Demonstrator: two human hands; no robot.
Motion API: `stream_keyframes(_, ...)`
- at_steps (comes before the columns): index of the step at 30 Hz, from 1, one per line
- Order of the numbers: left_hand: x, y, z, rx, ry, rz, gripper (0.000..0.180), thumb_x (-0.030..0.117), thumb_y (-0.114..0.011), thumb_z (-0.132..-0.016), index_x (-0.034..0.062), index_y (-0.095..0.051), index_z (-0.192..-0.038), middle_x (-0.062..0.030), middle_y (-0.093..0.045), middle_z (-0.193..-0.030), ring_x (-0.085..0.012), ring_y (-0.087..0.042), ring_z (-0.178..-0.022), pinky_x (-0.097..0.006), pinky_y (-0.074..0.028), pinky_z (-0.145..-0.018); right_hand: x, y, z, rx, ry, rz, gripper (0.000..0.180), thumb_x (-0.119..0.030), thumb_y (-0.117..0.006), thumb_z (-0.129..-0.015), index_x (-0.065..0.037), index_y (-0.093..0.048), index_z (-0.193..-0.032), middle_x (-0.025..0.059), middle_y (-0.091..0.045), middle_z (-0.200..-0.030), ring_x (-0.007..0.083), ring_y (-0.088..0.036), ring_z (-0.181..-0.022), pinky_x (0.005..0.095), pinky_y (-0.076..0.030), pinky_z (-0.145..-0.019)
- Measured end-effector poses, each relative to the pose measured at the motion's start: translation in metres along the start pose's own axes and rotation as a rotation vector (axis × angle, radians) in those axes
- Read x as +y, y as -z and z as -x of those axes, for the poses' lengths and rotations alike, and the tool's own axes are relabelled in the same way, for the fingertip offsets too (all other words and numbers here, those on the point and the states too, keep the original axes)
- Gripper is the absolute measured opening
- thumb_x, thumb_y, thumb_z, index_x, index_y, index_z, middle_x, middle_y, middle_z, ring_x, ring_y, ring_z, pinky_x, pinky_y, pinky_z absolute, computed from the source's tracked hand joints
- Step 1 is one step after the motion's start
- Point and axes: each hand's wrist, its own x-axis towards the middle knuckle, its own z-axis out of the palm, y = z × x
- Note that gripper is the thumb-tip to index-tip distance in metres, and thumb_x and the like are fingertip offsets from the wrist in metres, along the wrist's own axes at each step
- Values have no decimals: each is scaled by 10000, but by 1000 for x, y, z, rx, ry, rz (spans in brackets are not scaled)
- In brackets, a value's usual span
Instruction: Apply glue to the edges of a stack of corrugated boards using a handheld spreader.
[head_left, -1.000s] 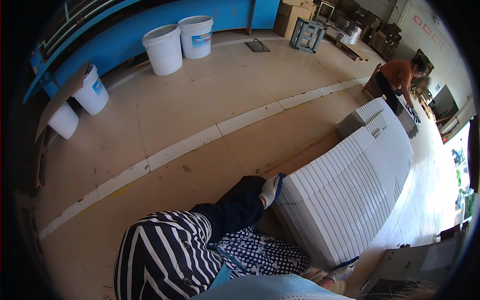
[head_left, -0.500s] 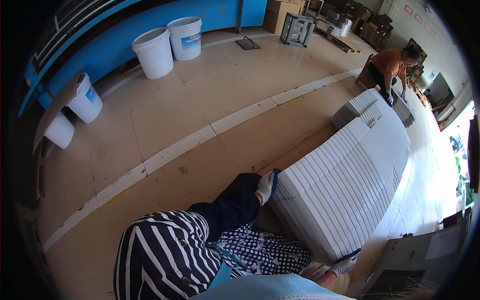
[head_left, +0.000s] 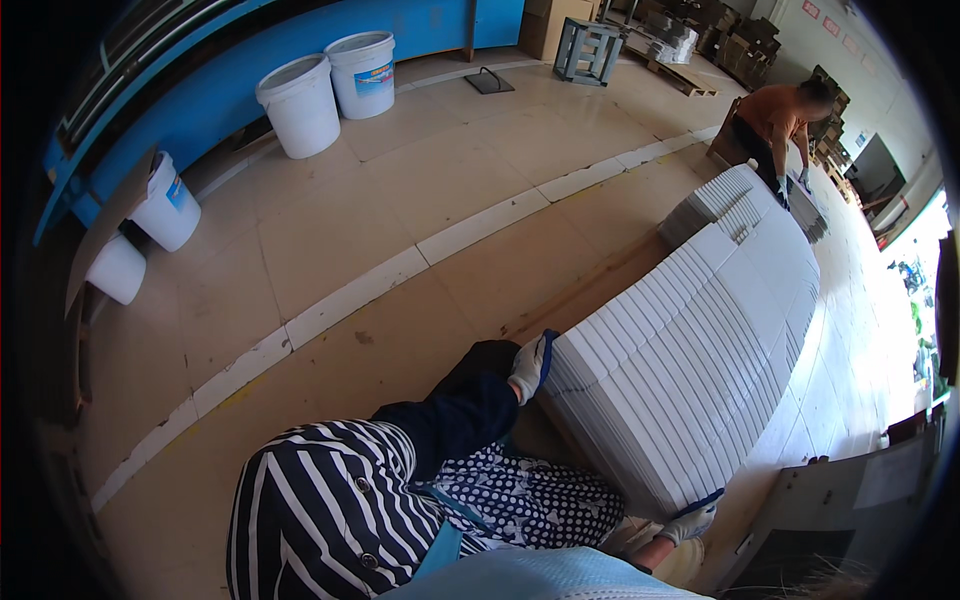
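Observation:
A long stack of flat white cardboard sheets [head_left: 690, 350] fans out in overlapping steps in front of me, to the right of the view. My left hand [head_left: 531, 368], in a white and blue work glove, grips its near left corner. At the near right corner, my right hand [head_left: 692, 522] in a matching glove holds the edge of the sheets. Fingertips of both hands are partly hidden against the cardboard. Beyond the far end, a co-worker in an orange top [head_left: 775, 120] bends over with gloved hands at more flat sheets [head_left: 810, 212].
White buckets [head_left: 300, 105] stand along a blue machine [head_left: 430, 30] at the far left. A grey metal stand [head_left: 585, 52] and a wooden pallet [head_left: 680, 78] are farther back. A white line [head_left: 480, 222] crosses the tiled floor. A grey cabinet [head_left: 840, 510] sits close on my right.
Both my hands keep their hold on the stack, which barely shifts in view. The co-worker's head and hands have moved slightly left and down.

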Motion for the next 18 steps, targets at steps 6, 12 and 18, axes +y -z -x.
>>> stream_keyframes(6,0,2,-1,-36,-16,-35,481,339,-281,-933,-48,-511,-1103,-161,-567,-1087,-237,-522,-1040,-270,-367,-902,0,-2,-2,0,22,-15,635,-519,-282,-874,19,-567,-1052,207,-609,-934,342,-565,-852,381,-415,-745)
stream_keyframes(12,-1,-2,-2,-29,-29,-87,481,348,-289,-931,-40,-526,-1088,-160,-581,-1059,-244,-535,-1019,-276,-379,-884,-10,1,2,4,29,-32,600,-488,-301,-885,28,-580,-1013,223,-603,-907,353,-564,-824,393,-410,-722)
stream_keyframes(18,-9,-5,-4,-8,-27,6,423,311,-334,-920,-27,-547,-1059,-174,-584,-1038,-263,-544,-1002,-286,-403,-861,-10,0,3,51,102,-68,619,-505,-308,-880,38,-590,-980,226,-607,-879,352,-566,-802,395,-413,-707)
